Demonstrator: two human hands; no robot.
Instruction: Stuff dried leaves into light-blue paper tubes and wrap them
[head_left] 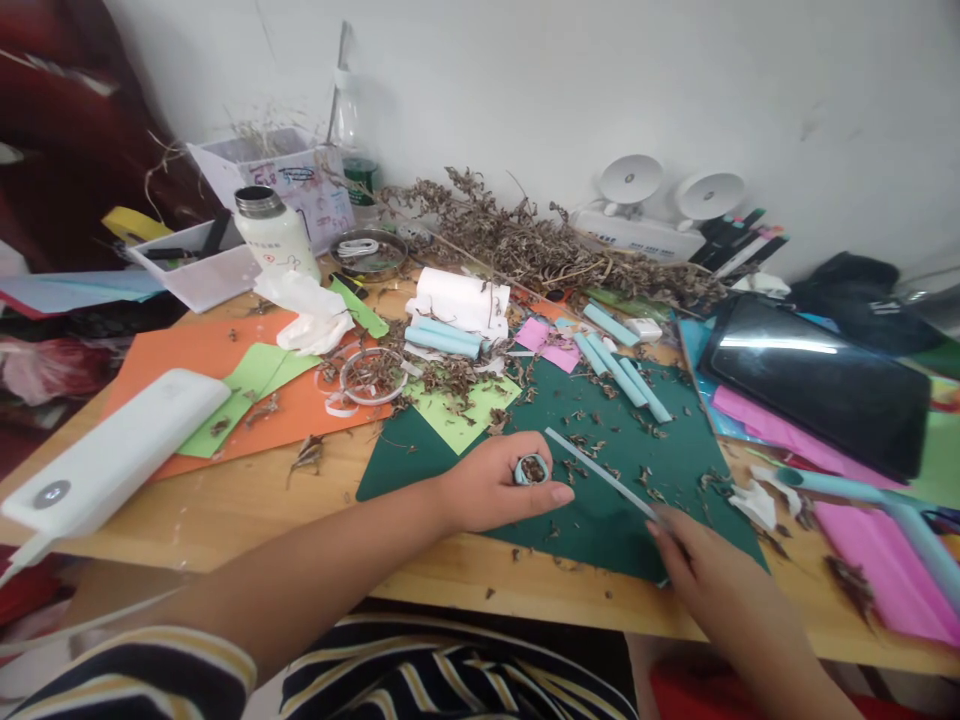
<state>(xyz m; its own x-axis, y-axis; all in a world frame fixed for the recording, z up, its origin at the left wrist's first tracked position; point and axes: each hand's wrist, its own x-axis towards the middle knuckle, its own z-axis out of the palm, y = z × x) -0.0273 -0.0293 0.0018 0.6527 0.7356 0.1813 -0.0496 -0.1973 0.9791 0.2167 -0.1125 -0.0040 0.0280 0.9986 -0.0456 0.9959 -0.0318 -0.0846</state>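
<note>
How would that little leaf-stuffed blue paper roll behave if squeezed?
Probably light and crushable: the paper roll in the left hand is thin paper. Its loose paper strip, pinched by the right hand, would likely flop. Crumbs may spill from its open end.

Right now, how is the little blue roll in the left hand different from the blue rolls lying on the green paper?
The little blue roll is pinched in the left hand; the blue rolls lie loose on the green paper. The little roll's open end shows brown dried bits inside; the lying rolls show only their sides. Both are pale blue paper.
</note>
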